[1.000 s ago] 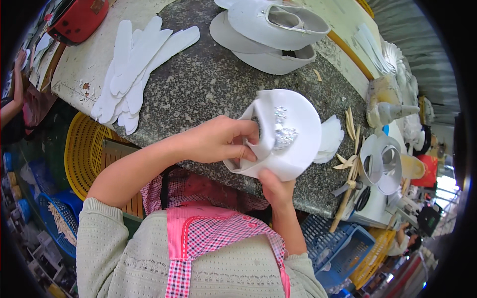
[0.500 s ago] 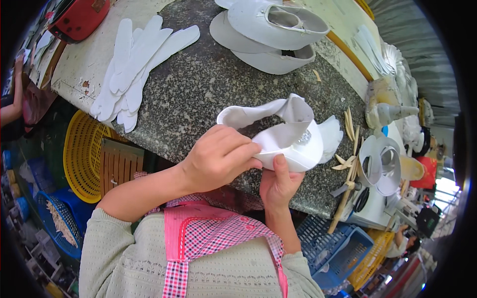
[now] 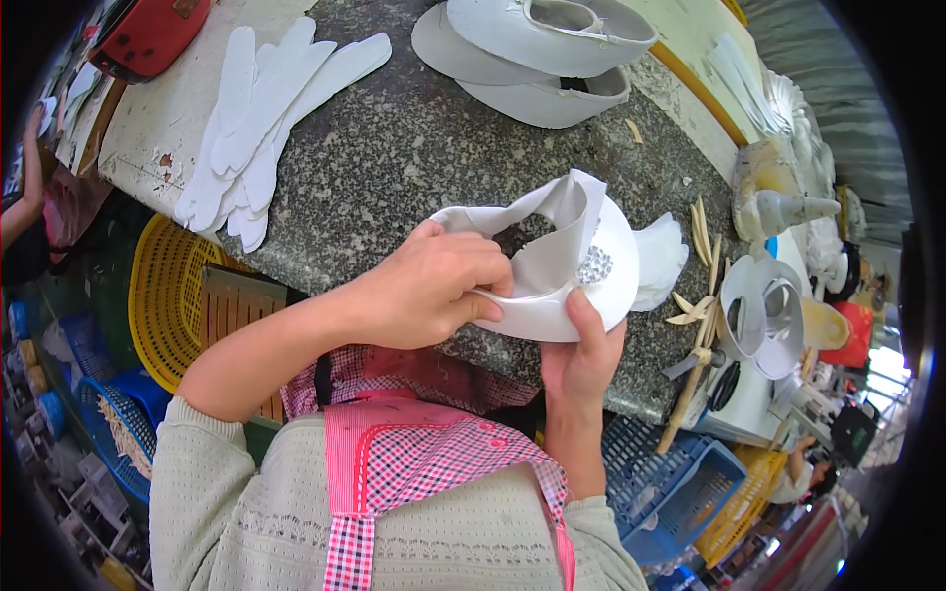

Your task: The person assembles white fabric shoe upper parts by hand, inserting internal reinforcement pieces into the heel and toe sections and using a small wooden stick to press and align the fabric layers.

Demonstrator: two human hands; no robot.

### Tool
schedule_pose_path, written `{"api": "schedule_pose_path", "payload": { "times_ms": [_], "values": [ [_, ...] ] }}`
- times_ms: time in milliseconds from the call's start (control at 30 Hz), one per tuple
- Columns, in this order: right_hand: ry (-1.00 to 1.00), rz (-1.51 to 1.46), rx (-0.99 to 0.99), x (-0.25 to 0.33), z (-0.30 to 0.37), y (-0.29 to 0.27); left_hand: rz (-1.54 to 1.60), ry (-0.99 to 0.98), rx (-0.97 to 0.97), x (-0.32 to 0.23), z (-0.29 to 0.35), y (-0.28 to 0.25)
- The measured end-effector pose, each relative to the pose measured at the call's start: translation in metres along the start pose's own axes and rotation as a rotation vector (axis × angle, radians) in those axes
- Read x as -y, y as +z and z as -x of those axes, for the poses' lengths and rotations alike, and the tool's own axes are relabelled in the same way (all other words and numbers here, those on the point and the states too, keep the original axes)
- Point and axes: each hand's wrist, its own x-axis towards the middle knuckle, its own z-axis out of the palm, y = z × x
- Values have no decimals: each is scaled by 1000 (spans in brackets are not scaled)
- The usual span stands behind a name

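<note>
Both my hands hold a white shoe upper with a cluster of sparkling stones on it, above the speckled stone worktop. My left hand pinches its left edge, thumb outside and fingers curled over the rim. On the near right side, my right hand grips it with the thumb lying on the outer face; the other fingers are mostly hidden underneath. A grey-white lining strip stands up at the upper's opening. Just to its right lie thin white pieces.
Flat white sole-shaped pieces fan out at the left. More uppers are stacked at the far side. Pale wooden strips, a brush-like stick and a nozzled container sit at the right. Yellow and blue baskets flank the worktop.
The upper has turned in my hands, and its stone cluster faces up more. My left hand has shifted left along the edge; my right hand has moved slightly right.
</note>
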Motion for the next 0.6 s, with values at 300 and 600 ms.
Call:
{"api": "schedule_pose_path", "payload": {
  "times_ms": [300,600],
  "values": [
    [-563,376,-56,-18,1,7,-67,129,-221,-9,-10,10],
    [-608,525,-31,-24,-5,0,-1,123,-325,-9,-6,20]
  ]
}}
